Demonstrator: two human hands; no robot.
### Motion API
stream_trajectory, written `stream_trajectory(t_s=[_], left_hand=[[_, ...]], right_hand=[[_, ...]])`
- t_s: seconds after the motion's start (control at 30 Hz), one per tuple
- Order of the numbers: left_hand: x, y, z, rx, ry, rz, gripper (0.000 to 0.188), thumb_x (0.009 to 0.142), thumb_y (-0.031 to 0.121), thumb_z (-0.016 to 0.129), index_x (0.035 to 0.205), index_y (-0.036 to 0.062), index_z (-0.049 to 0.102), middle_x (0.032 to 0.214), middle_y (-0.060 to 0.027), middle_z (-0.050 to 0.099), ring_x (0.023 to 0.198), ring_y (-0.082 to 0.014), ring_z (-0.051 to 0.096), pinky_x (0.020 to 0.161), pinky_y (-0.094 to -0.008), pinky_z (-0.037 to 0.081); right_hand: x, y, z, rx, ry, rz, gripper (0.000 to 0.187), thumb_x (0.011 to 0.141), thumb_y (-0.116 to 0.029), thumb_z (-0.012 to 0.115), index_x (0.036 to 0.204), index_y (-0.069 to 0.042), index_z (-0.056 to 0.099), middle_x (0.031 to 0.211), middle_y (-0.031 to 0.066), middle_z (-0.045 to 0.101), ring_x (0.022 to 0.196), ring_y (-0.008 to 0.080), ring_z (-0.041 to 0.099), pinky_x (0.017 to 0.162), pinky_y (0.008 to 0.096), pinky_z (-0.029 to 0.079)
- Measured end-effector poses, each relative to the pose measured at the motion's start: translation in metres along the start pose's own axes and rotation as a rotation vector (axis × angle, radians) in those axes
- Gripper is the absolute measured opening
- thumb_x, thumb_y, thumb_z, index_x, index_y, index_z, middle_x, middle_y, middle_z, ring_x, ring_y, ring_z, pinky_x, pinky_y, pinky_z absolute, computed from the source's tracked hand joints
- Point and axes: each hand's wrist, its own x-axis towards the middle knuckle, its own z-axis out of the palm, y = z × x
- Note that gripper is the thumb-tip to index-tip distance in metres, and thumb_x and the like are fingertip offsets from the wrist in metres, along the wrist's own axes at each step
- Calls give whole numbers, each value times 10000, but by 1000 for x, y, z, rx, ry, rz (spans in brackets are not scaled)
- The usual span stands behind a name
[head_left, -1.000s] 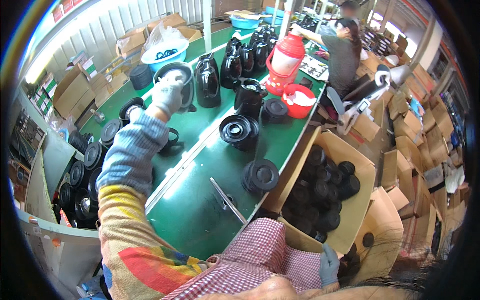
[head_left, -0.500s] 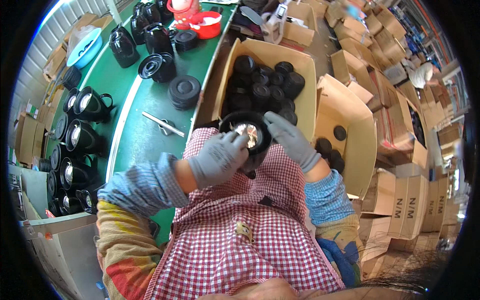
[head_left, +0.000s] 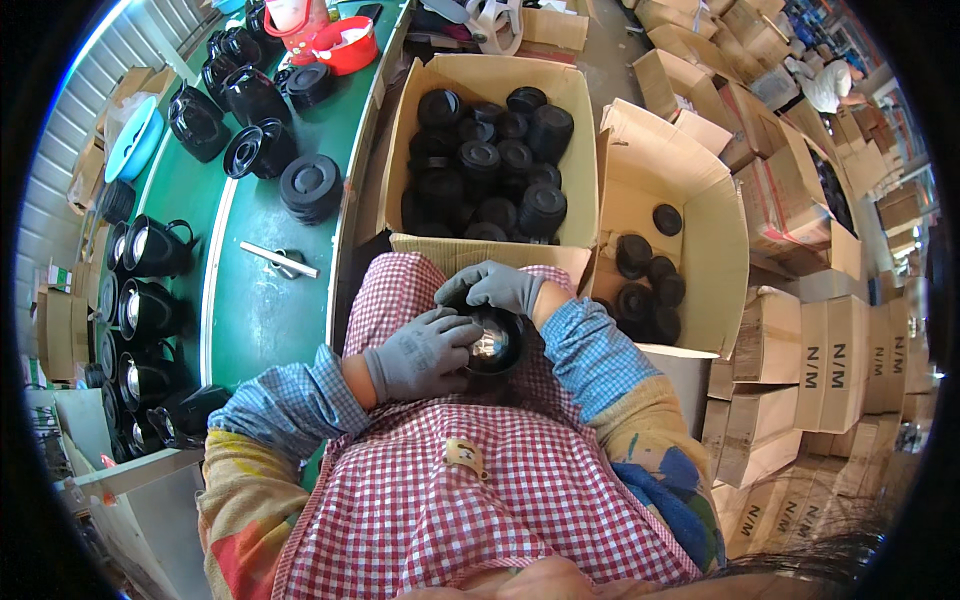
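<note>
In my lap, on the red checked apron, rests a black jug [head_left: 511,352] with a shiny, mirror-like inside facing up. My left hand [head_left: 420,355], in a grey glove, grips its left rim with the fingers reaching over the opening. Across the far rim lies my right hand [head_left: 500,287], gloved too, its fingers bent around the edge. The fingertips of that hand and the underside of the jug are partly hidden.
Ahead stands a carton [head_left: 585,215] full of round black lids, beside a second carton [head_left: 710,300] holding several. The green table [head_left: 265,335] at left bears a metal rod [head_left: 278,259], stacked black discs [head_left: 310,187] and black jugs [head_left: 150,308]. A red bucket [head_left: 345,48] stands farther off.
The jug has come lower and closer to me, and its opening has turned. My right hand has moved left, from its right side to the far rim. The view has shifted.
</note>
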Motion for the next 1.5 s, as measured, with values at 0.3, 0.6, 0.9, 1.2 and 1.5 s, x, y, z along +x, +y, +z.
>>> stream_trajectory(t_s=[0.3,0.6,0.9,1.2,1.5], left_hand=[[10,-96,-15,-506,400,-190,257,886,272,719,960,26,704,1298,-195,611,1126,-357,640,976,-450,508],[13,-152,54,-1453,285,-432,374,933,143,614,1268,-22,622,1398,-210,556,1329,-315,520,1138,-424,371],[6,-158,44,-1608,246,-703,413,886,89,636,1282,-26,599,1353,-174,585,1263,-293,559,1103,-406,421],[-1,-144,50,-1500,269,-568,428,891,48,630,1310,-24,581,1356,-159,576,1264,-250,546,1102,-385,412],[-3,-120,66,-1598,430,-489,414,977,99,599,1370,-16,543,1354,-118,588,1266,-209,540,1100,-358,420]], right_hand=[[108,99,-205,-248,788,34,352,992,-268,627,1284,-76,673,1040,64,732,952,155,662,776,267,507],[243,97,-244,68,664,545,935,916,-526,684,1599,-81,225,1440,249,492,1208,421,580,956,506,517],[324,140,-261,311,789,742,1117,746,-532,844,1585,-62,276,1638,225,258,1506,383,275,1227,452,276],[305,134,-230,108,996,267,836,745,-314,883,1390,-49,422,1293,193,564,1197,312,544,1029,431,427],[187,-18,-189,685,597,-255,494,903,-211,748,1341,-101,548,1275,122,639,1165,310,638,910,550,555]])
